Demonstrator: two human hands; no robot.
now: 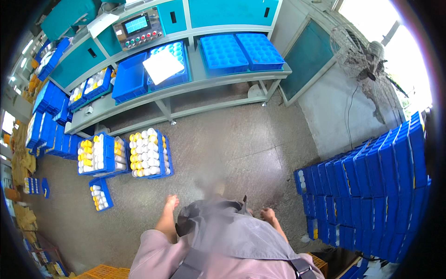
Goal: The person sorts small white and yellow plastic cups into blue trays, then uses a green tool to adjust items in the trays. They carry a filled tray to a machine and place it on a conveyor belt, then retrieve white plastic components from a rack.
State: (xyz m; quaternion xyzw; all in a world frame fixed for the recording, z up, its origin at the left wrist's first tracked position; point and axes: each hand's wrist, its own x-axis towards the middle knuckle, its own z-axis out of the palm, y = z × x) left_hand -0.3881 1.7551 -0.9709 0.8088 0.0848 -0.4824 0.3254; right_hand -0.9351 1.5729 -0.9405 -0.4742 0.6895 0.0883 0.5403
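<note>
At left, a low blue crate (pixel 107 191) on the floor (pixel 227 135) could trip a foot (a hurried one especially), near a fuller blue crate (pixel 160 176) of white and yellow containers (pixel 151 156). The left hand (pixel 172 202) hangs nearest these, the right hand (pixel 268 215) beside the grey apron (pixel 241 232); whether their fingers are spread or pressed together, I cannot tell. Far right, the crate stack (pixel 385 165) could topple if bumped.

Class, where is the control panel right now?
In the head view's upper left, the control panel is set into the teal machine, above the empty blue crate on the bench.
</note>
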